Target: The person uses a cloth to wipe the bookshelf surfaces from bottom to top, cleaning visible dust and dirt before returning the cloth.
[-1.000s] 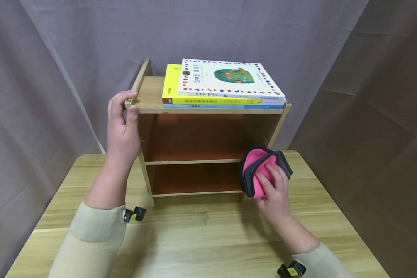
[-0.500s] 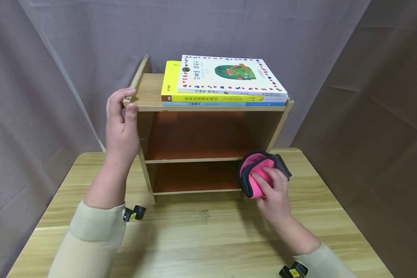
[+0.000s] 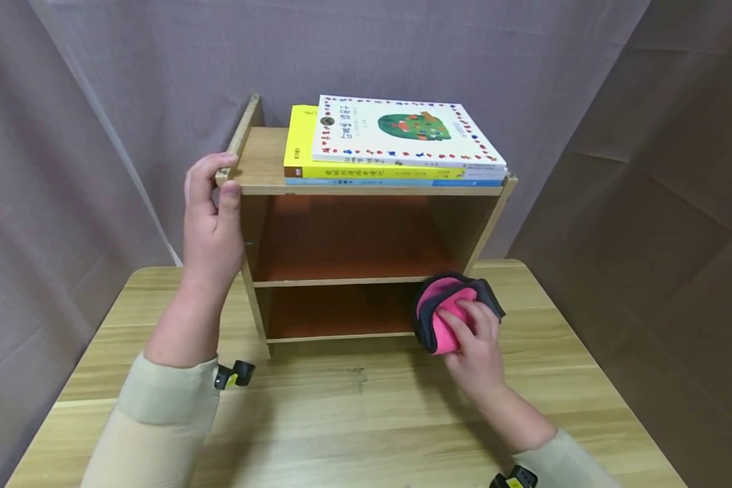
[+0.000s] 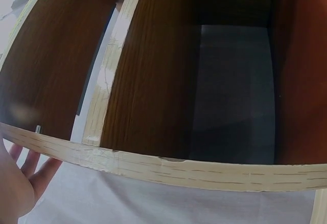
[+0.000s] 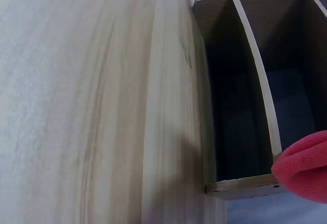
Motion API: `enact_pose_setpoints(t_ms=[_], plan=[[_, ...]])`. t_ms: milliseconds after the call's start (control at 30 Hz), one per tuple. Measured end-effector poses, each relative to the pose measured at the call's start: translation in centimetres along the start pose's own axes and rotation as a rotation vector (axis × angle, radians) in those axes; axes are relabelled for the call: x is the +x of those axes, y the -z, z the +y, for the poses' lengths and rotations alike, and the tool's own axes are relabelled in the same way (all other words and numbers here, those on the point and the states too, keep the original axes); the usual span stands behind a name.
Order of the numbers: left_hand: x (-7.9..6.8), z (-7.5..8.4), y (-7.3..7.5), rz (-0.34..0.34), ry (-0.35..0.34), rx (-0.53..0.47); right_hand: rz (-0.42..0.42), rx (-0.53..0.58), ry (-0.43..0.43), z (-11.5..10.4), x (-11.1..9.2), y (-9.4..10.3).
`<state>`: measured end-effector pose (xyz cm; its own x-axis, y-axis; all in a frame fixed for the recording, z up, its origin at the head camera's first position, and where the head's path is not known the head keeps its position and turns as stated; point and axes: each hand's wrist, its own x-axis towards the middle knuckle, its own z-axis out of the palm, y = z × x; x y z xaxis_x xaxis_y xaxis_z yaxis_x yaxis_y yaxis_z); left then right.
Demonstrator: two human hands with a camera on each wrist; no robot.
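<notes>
A small wooden bookshelf (image 3: 341,281) stands on the table. My left hand (image 3: 212,227) grips the front top corner of its left side panel (image 3: 242,135), thumb in front; in the left wrist view the fingertips (image 4: 45,175) show past the panel's edge. My right hand (image 3: 478,352) holds a bunched pink cloth (image 3: 446,332) with dark grey edging against the front of the right side panel (image 3: 484,227), at about the lower shelf's height. In the right wrist view the cloth (image 5: 304,168) overlaps the panel's edge beside the shelf board; the right hand itself is out of that view.
Several books (image 3: 402,135) lie stacked on the bookshelf's top board, a white one with a green picture uppermost. The wood-grain table (image 3: 341,420) extends in front. Grey curtains (image 3: 366,47) hang behind and at both sides.
The right hand and cloth have slid down and slightly left along the front of the right side panel. The left hand keeps its grip on the top left corner.
</notes>
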<state>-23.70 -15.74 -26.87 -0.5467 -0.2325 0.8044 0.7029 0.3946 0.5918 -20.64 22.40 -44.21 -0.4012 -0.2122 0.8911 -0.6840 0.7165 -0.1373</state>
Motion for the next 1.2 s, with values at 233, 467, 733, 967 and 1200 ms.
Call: enact_pose_setpoints(t_ms=[233,467,733,967,1200], plan=[[0.1,-0.1,0.0,0.013,0.007,0.01,0.0,-0.026,-0.02,0.0,-0.2,-0.2],[0.1,0.1,-0.1,0.011,0.001,0.01,-0.006,-0.041,-0.023,0.1,-0.4,-0.4],[0.0,0.2,-0.1,-0.002,-0.002,0.012,-0.033,-0.038,-0.052,-0.1,-0.6,-0.3],[-0.1,0.2,-0.1,-0.004,-0.002,0.012,-0.1,-0.055,-0.097,-0.1,-1.3,-0.2],[-0.1,0.0,-0.2,0.004,0.011,-0.004,-0.143,-0.073,-0.092,0.0,-1.9,-0.4]])
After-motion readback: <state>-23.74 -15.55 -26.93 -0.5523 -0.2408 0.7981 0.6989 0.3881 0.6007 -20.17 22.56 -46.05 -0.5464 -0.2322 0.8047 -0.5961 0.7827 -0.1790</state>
